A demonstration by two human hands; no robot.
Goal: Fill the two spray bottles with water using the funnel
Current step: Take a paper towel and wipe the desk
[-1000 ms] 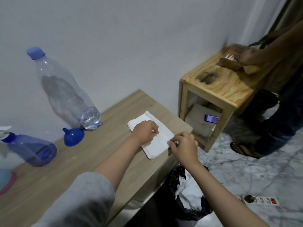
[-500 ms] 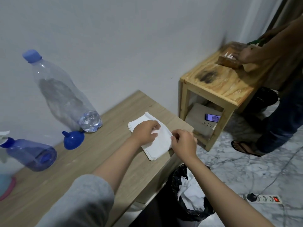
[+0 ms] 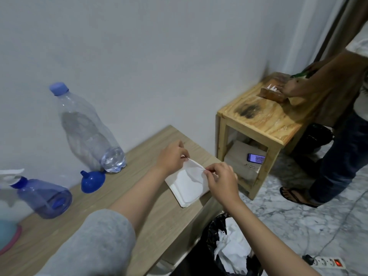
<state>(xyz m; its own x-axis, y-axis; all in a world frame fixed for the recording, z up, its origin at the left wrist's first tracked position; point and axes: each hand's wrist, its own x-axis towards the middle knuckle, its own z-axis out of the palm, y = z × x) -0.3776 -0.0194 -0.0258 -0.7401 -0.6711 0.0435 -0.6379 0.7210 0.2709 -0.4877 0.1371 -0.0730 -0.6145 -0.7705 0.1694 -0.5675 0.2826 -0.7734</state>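
A blue spray bottle with a white trigger head stands at the left of the wooden table. A blue funnel lies mouth-down beside a large, nearly empty clear water bottle with a blue cap. A stack of white tissues lies near the table's right end. My left hand and my right hand each pinch an edge of the top tissue, lifting it off the stack. A second, light blue bottle shows partly at the far left edge.
A black bin with crumpled tissues sits below the table's right end. A wooden stool stands to the right, with a box and a lit phone beneath. Another person stands by it. A power strip lies on the marble floor.
Both hands went from resting on the tissue stack to pinching the top sheet and raising it. The view shifted slightly.
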